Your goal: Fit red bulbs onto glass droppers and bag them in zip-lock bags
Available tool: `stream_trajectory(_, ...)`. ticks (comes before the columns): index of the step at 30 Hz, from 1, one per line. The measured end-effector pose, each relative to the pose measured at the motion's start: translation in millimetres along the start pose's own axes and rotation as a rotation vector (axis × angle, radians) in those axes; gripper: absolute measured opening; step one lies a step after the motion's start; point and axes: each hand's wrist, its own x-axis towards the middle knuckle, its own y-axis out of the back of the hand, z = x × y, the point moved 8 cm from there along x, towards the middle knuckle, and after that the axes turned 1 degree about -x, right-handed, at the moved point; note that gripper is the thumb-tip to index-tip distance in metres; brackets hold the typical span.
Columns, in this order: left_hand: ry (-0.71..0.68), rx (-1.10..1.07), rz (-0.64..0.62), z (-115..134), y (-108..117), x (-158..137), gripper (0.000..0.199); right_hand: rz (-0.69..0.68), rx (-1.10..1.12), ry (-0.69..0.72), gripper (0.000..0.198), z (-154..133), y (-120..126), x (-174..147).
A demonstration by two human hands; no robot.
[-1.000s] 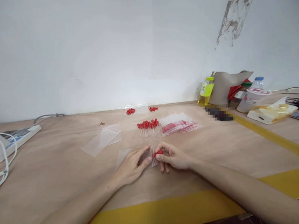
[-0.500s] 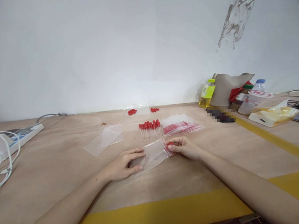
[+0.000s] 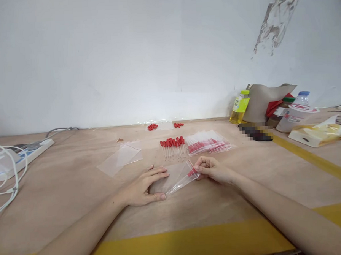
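Observation:
A clear zip-lock bag lies on the table between my hands, its red-striped mouth to the right. Inside it is a glass dropper with a red rubber bulb near the mouth. My left hand rests over the bag's closed end, thumb and fingers spread. At the mouth, my right hand is closed in a pinch on the bag's edge beside the bulb. Just beyond stands a row of several red-bulbed droppers. To its right are overlapping bags with droppers inside.
Flat plastic bags lie left of the row. Two small groups of red bulbs sit near the wall. A white power strip with cables is at far left. A yellow bottle, a dark pixelated object and a tissue pack are at right.
The dropper has gone further into the bag, its bulb now within the mouth. My right hand's grip has shifted to the bag's edge. My left hand stays on the bag.

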Motion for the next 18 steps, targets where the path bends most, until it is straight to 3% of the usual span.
stream_trajectory(7,0.016,-0.025,0.015,1.4,1.4,1.1,0.060,0.171,-0.164,0.032,0.036,-6.1,-0.2,-5.3)
stream_trajectory(11,0.002,-0.039,0.038,3.5,3.2,0.9,0.055,0.139,-0.302,0.008,0.032,-5.4,-3.1,-7.0)
stream_trajectory(18,0.019,0.001,0.050,3.9,3.5,1.8,0.050,0.185,-0.311,-0.157,0.029,4.2,-1.1,-11.4)
